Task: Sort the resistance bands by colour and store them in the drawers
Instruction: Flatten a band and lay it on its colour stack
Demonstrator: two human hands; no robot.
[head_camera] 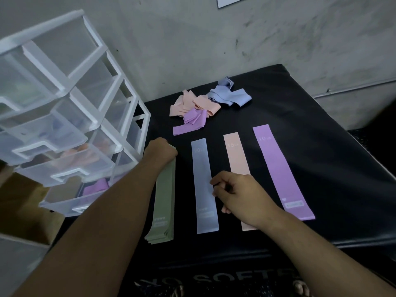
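- The grip of the right hand [235, 189] is narrow. Its fingers are curled, knuckles up, at the right edge of the blue band [203, 168]. Whether it pinches that edge or only touches it, I cannot tell.
- The grip of the left hand [162, 150] is closed round the far end of the green stack [164, 202]. The stack is several green bands lying flat on each other, their near ends slightly fanned.
- 4 colours lie as parallel strips on the black worktop [321, 151]. From the left they are the green stack, the blue band, the pink band [235, 155], partly under the right wrist, and the purple band [276, 166].
- The step in hand looks like gathering the green stack for a drawer. To do it well, square the fanned near ends first and hold every layer, not just the top 1. Support the near end with the other hand so nothing slides off in the lift.
- Beyond the strips, an unsorted pile [199, 108] of pink, purple and blue bands lies crumpled, so sorting seems only part done.
- The drawer unit [64, 82] stands at the left, beside the worktop, with its drawers pulled out. The lowest drawer [94, 189] shows purple inside, and the drawer above it a pinkish shape. Check through the clear fronts which drawer should take green.
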